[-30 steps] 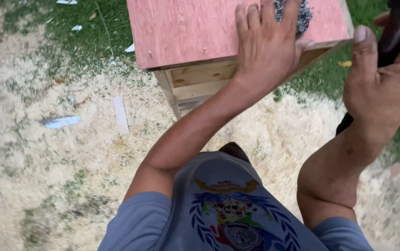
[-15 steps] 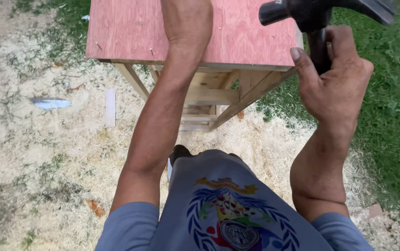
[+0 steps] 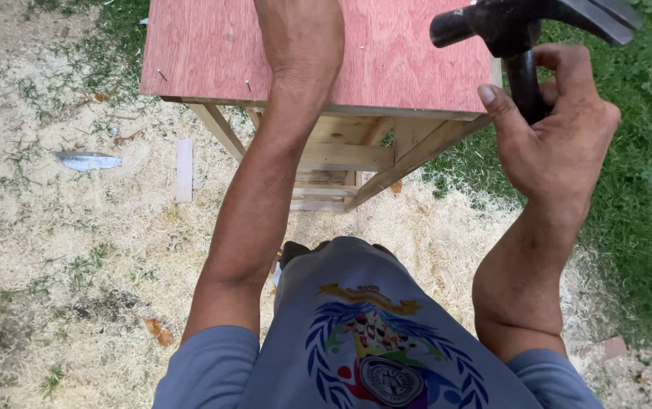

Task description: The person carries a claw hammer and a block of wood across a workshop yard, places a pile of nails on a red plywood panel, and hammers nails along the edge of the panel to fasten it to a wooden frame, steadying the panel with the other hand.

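My right hand (image 3: 561, 144) is closed in a fist around the dark handle of a claw hammer (image 3: 527, 30), thumb laid along the near side of the shaft. The hammer is raised: its black head sits above my knuckles at the top right of the view, striking face turned left, claw to the right, clear of every surface.

My left hand (image 3: 299, 30) rests on the red-stained plywood panel (image 3: 402, 53), with the wrist and the back of the hand in view and the fingers cut off by the upper edge of the frame; I cannot tell how far they are spread or whether they pinch anything. The left forearm runs straight down from the panel toward my chest.

The panel lies flat as the top of a pale wooden frame (image 3: 341, 155) of rails and slanted legs, seen beneath its near edge. Two nails stand partly driven near that edge: one (image 3: 249, 85) just to the left of my left wrist, the other (image 3: 161, 74) farther left, toward the panel's corner. The hammer head hangs over the right end of the panel, well apart from both nails, with my left arm between.

Below the frame the ground is covered in sawdust (image 3: 76, 250). A short strip of wood (image 3: 184, 170) and a flat grey scrap (image 3: 87, 160) lie on it to the left. Grass (image 3: 644, 212) borders the right side. My grey shirt with a coloured crest (image 3: 364, 348) fills the bottom centre.
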The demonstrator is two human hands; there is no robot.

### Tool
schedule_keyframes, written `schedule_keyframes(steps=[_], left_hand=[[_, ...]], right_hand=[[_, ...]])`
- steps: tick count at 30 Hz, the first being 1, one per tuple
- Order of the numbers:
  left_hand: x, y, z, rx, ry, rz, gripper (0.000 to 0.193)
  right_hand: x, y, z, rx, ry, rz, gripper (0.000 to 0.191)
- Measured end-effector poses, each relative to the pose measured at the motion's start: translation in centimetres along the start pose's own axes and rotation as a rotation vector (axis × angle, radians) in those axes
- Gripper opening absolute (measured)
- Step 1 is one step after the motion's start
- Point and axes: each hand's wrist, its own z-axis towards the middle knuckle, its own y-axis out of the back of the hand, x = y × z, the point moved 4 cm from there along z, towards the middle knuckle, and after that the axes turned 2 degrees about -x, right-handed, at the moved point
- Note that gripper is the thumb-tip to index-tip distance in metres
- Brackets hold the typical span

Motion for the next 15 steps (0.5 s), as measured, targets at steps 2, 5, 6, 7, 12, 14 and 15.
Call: schedule_keyframes(steps=[2, 5, 6, 7, 12, 14, 15], left_hand=[[0.0, -0.4, 0.0, 0.022, -0.123, 0.116, 0.011], [0.1, -0.1, -0.1, -0.073, -0.176, 0.098, 0.010], [0.1, -0.2, 0.0, -0.031, -0.157, 0.082, 0.011], [0.0, -0.2, 0.0, 0.011, -0.137, 0.068, 0.013], [-1.2, 0.6, -0.3, 0.075, -0.062, -0.109, 0.012], [-1.4, 0.8, -0.4, 0.087, -0.016, -0.196, 0.012], [-1.5, 0.9, -0.5, 0.070, -0.035, -0.198, 0.013]], right_hand=[[0.2, 0.2, -0.2, -0.033, 0.103, -0.003, 0.034], [-0.4, 0.7, -0.7, -0.031, 0.093, -0.037, 0.037], [-0.6, 0.9, -0.8, -0.026, 0.095, -0.036, 0.036], [-0.7, 1.0, -0.9, -0.021, 0.098, -0.034, 0.036], [-1.4, 1.2, -1.6, -0.026, 0.067, -0.061, 0.036], [-1.6, 1.3, -1.8, -0.023, 0.073, -0.040, 0.034], [-1.7, 1.3, -2.0, -0.017, 0.061, -0.035, 0.033]])
